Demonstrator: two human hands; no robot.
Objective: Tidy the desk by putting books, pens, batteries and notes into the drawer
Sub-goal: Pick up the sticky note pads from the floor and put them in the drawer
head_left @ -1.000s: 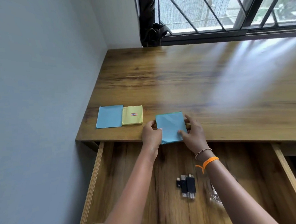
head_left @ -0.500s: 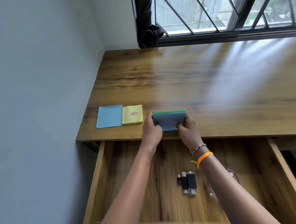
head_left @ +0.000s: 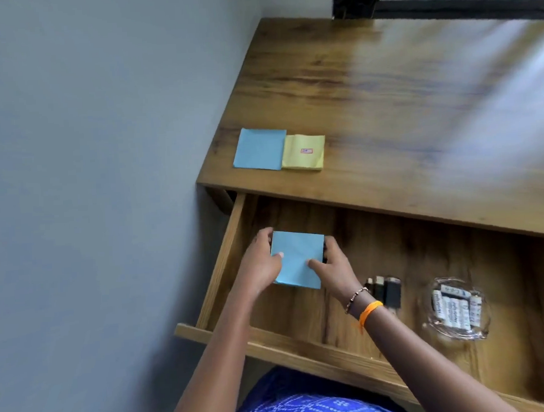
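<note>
Nearest to me, below both forearms, I see a blue patterned cloth on the lap and then the front wall of the open drawer. Both my hands are inside the drawer, over its left end, grasping a blue pad of notes between them: my left hand curls round its left edge with the thumb on top, and my right hand takes the right edge, thumb lying across the top sheet. I cannot tell whether the pad touches the drawer floor. My right wrist wears a bead bracelet and an orange band. Just right of that wrist lie a few dark batteries, and further right a clear dish holds white batteries. Beyond my hands, on the desk, a second blue pad and a yellow pad lie touching side by side, near the left edge. Farthest off is the window frame.
</note>
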